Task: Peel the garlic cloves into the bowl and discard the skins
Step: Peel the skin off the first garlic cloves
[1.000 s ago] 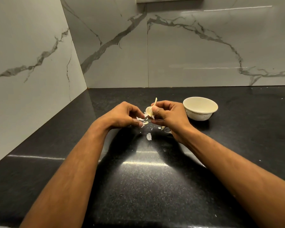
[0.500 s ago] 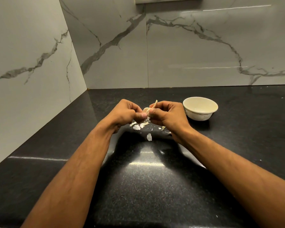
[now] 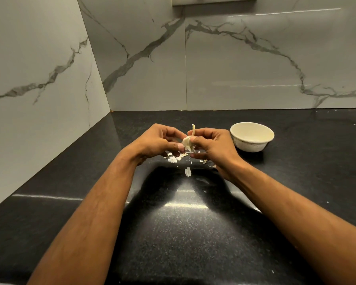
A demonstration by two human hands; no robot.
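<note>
A pale garlic piece (image 3: pixel 187 141) with a thin stalk sticking up is held between both hands above the black counter. My right hand (image 3: pixel 212 145) pinches it from the right, thumb and fingers curled round it. My left hand (image 3: pixel 159 142) pinches its lower left side with thumb and fingertips. Loose skin hangs under the garlic. Several white skin flakes (image 3: pixel 187 171) lie on the counter below the hands. A cream bowl (image 3: pixel 252 136) stands to the right of my right hand; no cloves show inside it.
The black speckled counter (image 3: pixel 193 233) runs into a corner of grey marble walls at left and back. Bright light reflections lie on the counter between my forearms. A few tiny white specks are scattered toward the front edge.
Both hands have lifted the garlic slightly and turned it; my left fingers shifted from its top to its lower left side. A few more skin flakes lie on the counter.
</note>
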